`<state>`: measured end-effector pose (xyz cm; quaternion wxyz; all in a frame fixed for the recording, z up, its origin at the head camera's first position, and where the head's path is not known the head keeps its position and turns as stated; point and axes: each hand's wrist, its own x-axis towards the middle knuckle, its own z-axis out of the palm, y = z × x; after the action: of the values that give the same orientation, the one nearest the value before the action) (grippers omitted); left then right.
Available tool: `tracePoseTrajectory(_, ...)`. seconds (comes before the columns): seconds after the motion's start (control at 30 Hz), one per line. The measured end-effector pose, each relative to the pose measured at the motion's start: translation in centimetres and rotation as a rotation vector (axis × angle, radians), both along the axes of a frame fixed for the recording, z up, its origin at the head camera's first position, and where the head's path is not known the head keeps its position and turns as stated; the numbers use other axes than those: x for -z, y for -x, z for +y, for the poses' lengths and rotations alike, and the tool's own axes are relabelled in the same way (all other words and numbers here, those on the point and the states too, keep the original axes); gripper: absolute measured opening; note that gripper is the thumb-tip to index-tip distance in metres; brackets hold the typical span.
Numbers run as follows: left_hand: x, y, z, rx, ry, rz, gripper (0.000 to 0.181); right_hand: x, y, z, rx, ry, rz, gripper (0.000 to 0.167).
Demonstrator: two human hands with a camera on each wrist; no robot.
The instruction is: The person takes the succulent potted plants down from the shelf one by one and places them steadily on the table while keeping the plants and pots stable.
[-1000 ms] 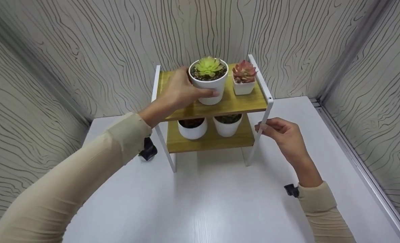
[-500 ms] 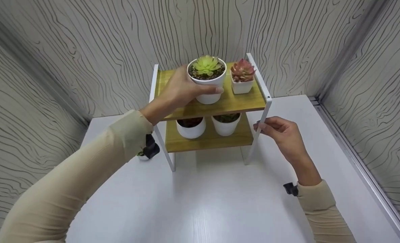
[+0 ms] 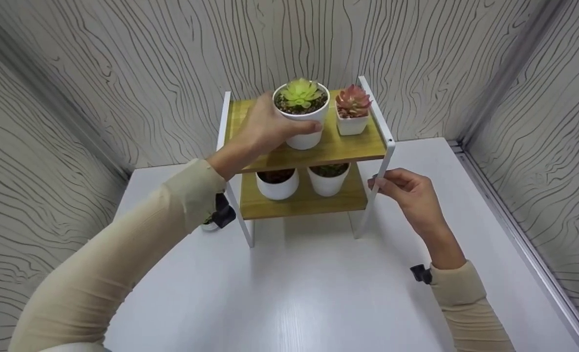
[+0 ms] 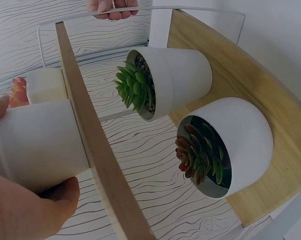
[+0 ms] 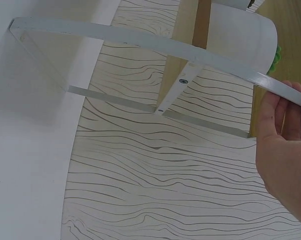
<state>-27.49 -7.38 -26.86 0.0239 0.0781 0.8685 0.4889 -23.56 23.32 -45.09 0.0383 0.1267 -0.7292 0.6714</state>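
On the upper board of a two-tier wooden plant stand (image 3: pixel 340 149), my left hand (image 3: pixel 262 129) grips a round white pot with a lime-green succulent (image 3: pixel 301 95). The thumb lies across the pot's front, and in the left wrist view the pot's base appears to touch the board. To its right stands a square white pot with a red succulent (image 3: pixel 352 124). My right hand (image 3: pixel 414 200) pinches the stand's right front leg (image 3: pixel 383 168) between thumb and fingers, also seen in the right wrist view.
The lower board bears a rounded white pot with a dark reddish succulent (image 4: pixel 240 145) and a tapered white pot with a green succulent (image 4: pixel 183 75). A small potted plant (image 3: pixel 210 226) sits on the white table (image 3: pixel 289 293), partly behind my left wrist. Patterned panels surround the table.
My left thumb has slid slightly rightward across the pot's front, and the left forearm has shifted a little to the right. The pot and my right hand stay in place.
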Motion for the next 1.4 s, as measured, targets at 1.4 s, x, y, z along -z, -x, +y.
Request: tracePoseTrajectory(1.4,-1.9,-0.7,-1.2,-0.013,0.087,0.075,0.081,0.0,0.0,0.1,-0.009,0.024,0.001,0.032)
